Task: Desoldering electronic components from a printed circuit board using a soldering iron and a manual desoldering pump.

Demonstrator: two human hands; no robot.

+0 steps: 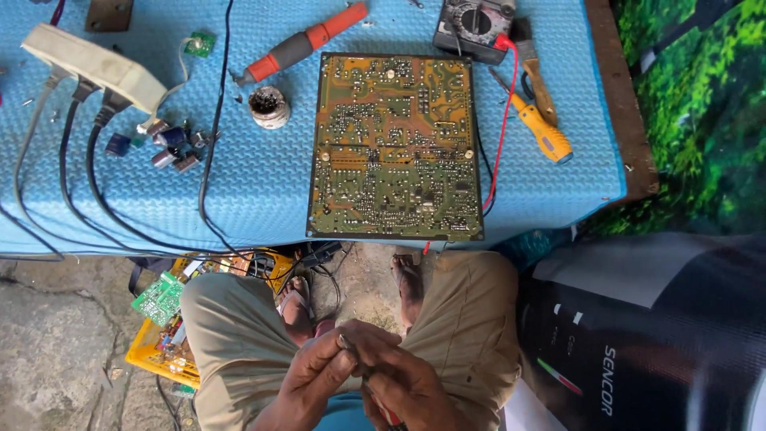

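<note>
My left hand (pixel 315 375) and my right hand (pixel 403 383) meet low in the head view, over my lap between my knees. Together they pinch a small dark part (pixel 345 342) at the fingertips; what it is I cannot tell. A red-handled tool (pixel 388 415) pokes out under my right hand. A large green circuit board (pixel 396 148) lies solder side up on the blue foam mat (pixel 263 191), well above both hands.
On the mat lie a red and grey soldering iron (pixel 299 46), a round metal tin (pixel 268 106), loose capacitors (pixel 163 144), a white power strip (pixel 92 65), a multimeter (pixel 475 24), a yellow screwdriver (pixel 541 132). A yellow crate (pixel 159 351) with boards sits below left.
</note>
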